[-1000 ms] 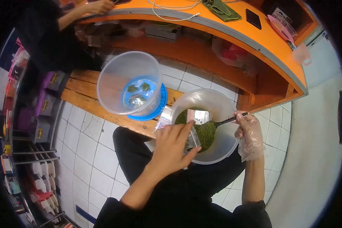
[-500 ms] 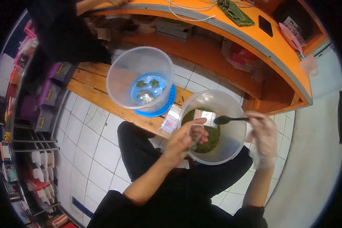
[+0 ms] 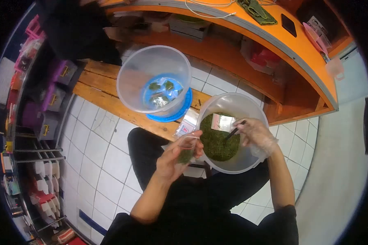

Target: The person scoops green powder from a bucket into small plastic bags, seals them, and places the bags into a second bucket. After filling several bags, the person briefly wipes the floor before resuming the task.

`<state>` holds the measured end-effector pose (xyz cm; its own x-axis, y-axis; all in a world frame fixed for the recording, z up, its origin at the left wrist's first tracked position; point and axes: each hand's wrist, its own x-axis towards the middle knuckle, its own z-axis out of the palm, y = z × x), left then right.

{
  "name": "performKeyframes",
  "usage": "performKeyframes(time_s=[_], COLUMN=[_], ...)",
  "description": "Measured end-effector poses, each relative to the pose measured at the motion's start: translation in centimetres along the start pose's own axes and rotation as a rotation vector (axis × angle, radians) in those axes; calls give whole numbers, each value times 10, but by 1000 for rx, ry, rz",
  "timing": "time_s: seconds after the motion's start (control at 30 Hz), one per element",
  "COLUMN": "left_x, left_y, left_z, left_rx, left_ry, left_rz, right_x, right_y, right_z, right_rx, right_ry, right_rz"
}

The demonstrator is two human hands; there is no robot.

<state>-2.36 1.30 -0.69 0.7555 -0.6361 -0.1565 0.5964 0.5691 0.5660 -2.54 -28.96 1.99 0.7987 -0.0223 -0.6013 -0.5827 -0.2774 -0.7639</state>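
Observation:
My left hand (image 3: 167, 163) pinches a small clear zip bag (image 3: 186, 154) with green flakes in its lower part, held just left of a translucent bucket (image 3: 255, 157). My right hand (image 3: 255, 134), in a clear plastic glove, is over that bucket. Its fingers close on the handle of a black spoon (image 3: 232, 133), whose tip is down in the dried green flakes (image 3: 216, 149) and hidden. A pack of clear bags (image 3: 222, 122) lies on the flakes near the far wall.
Another translucent bucket (image 3: 126, 87) with several filled bags (image 3: 158, 100) stands on a blue lid (image 3: 161, 118) on a wooden bench (image 3: 96, 87). A bag pack (image 3: 186, 127) lies beside it. An orange counter (image 3: 306, 53) holds a phone (image 3: 288, 25). A dark-clothed person (image 3: 77, 36) is at upper left.
My right hand has moved left and down over the bucket, and the spoon has dipped into the flakes. My left hand has shifted left and down; green flakes now show in its bag.

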Motion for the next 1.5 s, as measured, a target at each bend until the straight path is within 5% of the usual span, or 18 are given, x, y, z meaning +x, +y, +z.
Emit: performKeyframes(time_s=[0.33,0.43,0.5,0.6,0.7,0.8,0.97,1.13,1.2,1.27,1.33,1.4,1.47,1.5], left_x=[18,24,23,30,43,49,50,55,48,35,22,5,-22,-23], left_y=[10,6,8,-8,-26,-36,-41,-26,-14,-3,-6,-26,-57,-81], left_z=[24,26,36,40,47,45,39,16,2,-19,-65,-117,-164,-201], left_rx=[799,1081,1576,1689,1625,1438,1242,695,739,783,952,1314,1616,2067], left_ry=[2,-47,-48,-66,-42,9,123,351,442,537,603,560,599,326], left_rz=[68,222,284,465,576,599,614,638,609,597,229,206,29,-578], right_x=[-53,-53,-62,-79,-98,-109,-105,-66,-41,-13,-12,-6,-1,0], right_y=[21,26,16,0,-9,8,11,28,46,68,55,55,75,75], right_z=[-32,-27,-17,4,26,13,-4,0,-3,6,20,30,34,43], right_rx=[398,508,551,545,520,583,574,289,153,-545,-682,-768,-1079,-1128], right_ry=[469,492,509,527,292,274,524,592,541,737,752,710,402,340], right_rz=[-228,-200,-207,-250,-367,-529,-469,-327,-241,-308,-337,-403,-301,-301])
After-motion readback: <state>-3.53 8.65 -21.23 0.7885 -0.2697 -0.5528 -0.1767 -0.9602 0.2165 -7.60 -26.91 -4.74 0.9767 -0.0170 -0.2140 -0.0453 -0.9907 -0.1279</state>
